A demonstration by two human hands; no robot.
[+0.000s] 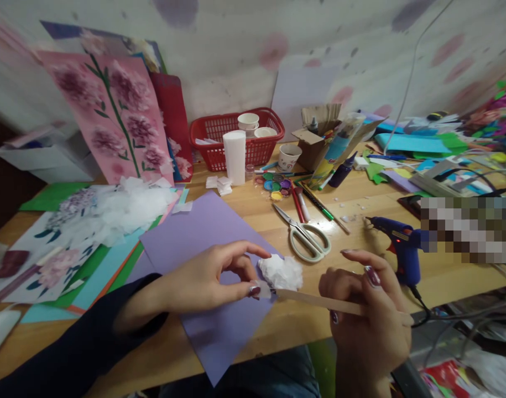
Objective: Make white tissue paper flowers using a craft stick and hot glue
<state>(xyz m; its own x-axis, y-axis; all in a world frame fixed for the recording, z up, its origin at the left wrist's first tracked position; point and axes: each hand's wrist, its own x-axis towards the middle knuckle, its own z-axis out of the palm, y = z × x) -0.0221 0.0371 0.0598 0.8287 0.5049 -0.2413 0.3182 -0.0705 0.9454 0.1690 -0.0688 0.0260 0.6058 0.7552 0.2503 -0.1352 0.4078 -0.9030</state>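
The right hand (371,318) hid part of the pale stick (319,300); a dark-edged item (408,207) was mostly pixelated (its surface unreadable), and the bottom edge cut off the dark sleeve (84,337).

Left hand (207,279): index extended, thumb below | Right hand (371,315): fingers curled, one extended

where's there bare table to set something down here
Bare table shows between the scissors and the glue gun, and along the front edge between the purple paper and your right hand. It's crowded on the left, under coloured sheets and a fluffy white pile, and at the back around the red plastic basket.
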